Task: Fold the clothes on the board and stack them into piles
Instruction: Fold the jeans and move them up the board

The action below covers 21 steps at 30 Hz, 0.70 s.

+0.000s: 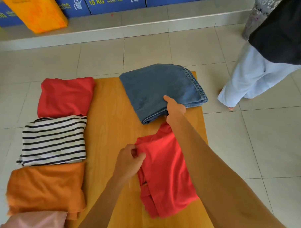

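Pinched in the left hand [129,160] is the red garment's [166,175] left edge; the right hand [175,109] clasps the folded jeans [157,90] just beyond.

board [111,115]: orange-tan wood
jeans [157,90]: blue denim
shirt [166,175]: bright red
top [66,96]: red
striped top [53,140]: white with navy stripes
cloth [44,186]: burnt orange
bag [35,9]: yellow-orange

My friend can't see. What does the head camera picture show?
A right hand holds folded jeans at the far end of a wooden board while the left hand pinches a red shirt. Folded red, striped and orange clothes line the left side.
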Available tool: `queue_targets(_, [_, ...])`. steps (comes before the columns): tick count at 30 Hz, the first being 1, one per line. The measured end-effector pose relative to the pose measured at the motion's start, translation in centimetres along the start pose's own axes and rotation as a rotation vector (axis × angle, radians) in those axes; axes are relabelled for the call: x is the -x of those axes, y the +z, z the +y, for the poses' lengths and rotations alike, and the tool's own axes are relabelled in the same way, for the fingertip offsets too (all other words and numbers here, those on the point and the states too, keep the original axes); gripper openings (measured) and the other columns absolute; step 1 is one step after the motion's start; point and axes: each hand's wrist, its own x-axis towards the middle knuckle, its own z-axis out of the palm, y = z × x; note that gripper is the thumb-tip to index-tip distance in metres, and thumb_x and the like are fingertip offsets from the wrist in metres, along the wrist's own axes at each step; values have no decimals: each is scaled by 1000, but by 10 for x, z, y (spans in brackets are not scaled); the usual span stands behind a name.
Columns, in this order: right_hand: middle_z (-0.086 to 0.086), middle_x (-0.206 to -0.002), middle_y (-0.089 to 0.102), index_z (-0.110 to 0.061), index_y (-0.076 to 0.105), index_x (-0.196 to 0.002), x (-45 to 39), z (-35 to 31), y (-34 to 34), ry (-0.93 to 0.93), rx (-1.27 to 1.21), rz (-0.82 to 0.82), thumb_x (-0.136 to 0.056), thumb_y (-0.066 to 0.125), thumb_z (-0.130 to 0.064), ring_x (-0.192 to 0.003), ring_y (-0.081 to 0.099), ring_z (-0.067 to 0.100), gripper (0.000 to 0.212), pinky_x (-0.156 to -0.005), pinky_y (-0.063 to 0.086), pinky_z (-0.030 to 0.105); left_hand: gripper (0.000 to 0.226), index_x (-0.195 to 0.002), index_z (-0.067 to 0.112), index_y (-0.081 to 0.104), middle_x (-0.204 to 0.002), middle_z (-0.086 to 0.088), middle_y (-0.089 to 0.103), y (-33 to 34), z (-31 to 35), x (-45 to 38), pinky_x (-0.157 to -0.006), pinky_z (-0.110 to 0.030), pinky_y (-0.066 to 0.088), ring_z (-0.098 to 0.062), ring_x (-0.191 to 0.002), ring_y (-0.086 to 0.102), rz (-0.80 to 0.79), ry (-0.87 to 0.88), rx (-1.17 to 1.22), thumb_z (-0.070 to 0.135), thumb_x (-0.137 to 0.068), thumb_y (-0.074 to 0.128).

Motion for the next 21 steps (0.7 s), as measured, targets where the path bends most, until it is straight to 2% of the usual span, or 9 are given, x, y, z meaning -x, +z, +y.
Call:
queue_targets(3, [8, -115, 63, -11, 52, -122, -4, -7, -5, -22, 32, -90, -78, 81, -22, -98, 63, 27, 54, -67, 54, 37, 36, -116, 20, 58, -107, 3, 63, -22, 9, -21, -72, -21, 45, -11, -93, 61, 100, -19, 77, 33, -84, 67])
queue_targets(6, [8, -105, 70, -11, 57, -106, -1, -8, -17, -59, 69, -121, -77, 80, -14, -89, 69, 26, 37, -63, 58, 35, 41, -124, 19, 56, -119, -3, 58, -42, 11, -51, -84, -32, 49, -17, -101, 59, 186, 1, 99, 30, -85, 66])
queue_targets(8, [11, -104, 75, -7, 63, -106, 1, -7, -26, -58, 131, -192, -71, 82, -13, -87, 73, 28, 40, -68, 62, 39, 49, -130, 19, 51, -128, -6, 53, -55, 13, -67, -88, -36, 50, -19, -106, 56, 257, 28, 115, 33, -86, 65])
queue_targets(10, [14, -107, 76, -5, 65, -116, 5, -7, -33, -36, 243, -276, -64, 84, -18, -96, 74, 32, 57, -81, 61, 51, 60, -140, 18, 41, -136, -9, 47, -68, 21, -80, -91, -38, 49, -22, -113, 54, 361, 37, 158, 38, -87, 62])
queue_targets(12, [14, -108, 76, -7, 65, -118, 11, -8, -37, -36, 375, -326, -65, 85, -19, -99, 73, 34, 58, -84, 60, 54, 74, -145, 16, 34, -138, -12, 48, -82, 26, -98, -89, -38, 47, -27, -117, 55, 416, -58, 288, 51, -84, 60])
queue_targets(15, [10, -105, 76, -10, 66, -115, 23, -10, -34, -78, 570, -384, -73, 83, -20, -95, 74, 31, 46, -75, 63, 42, 89, -125, 7, 58, -121, -17, 63, -98, 23, -124, -86, -45, 54, -34, -107, 64, 248, -274, 406, 72, -64, 62])
queue_targets(17, [8, -102, 76, -10, 66, -113, 30, -14, -28, -136, 642, -388, -75, 82, -20, -90, 75, 28, 42, -69, 63, 37, 71, -108, 10, 67, -109, -14, 71, -107, 24, -126, -83, -42, 57, -30, -97, 70, 62, -259, 360, 64, -61, 74])
queue_targets(19, [4, -99, 74, -10, 66, -111, 39, -23, -20, -210, 712, -402, -79, 80, -18, -81, 72, 21, 36, -56, 57, 28, 52, -107, 13, 68, -106, -7, 74, -117, 33, -117, -76, -36, 60, -23, -90, 73, -151, -285, 430, 48, -70, 80])
queue_targets(21, [0, -106, 72, -14, 65, -113, 44, -30, -10, -305, 820, -406, -81, 78, -20, -89, 69, 21, 35, -63, 53, 31, 42, -109, 14, 67, -101, -2, 76, -129, 37, -112, -65, -29, 60, -18, -88, 73, -324, -328, 459, 41, -78, 78])
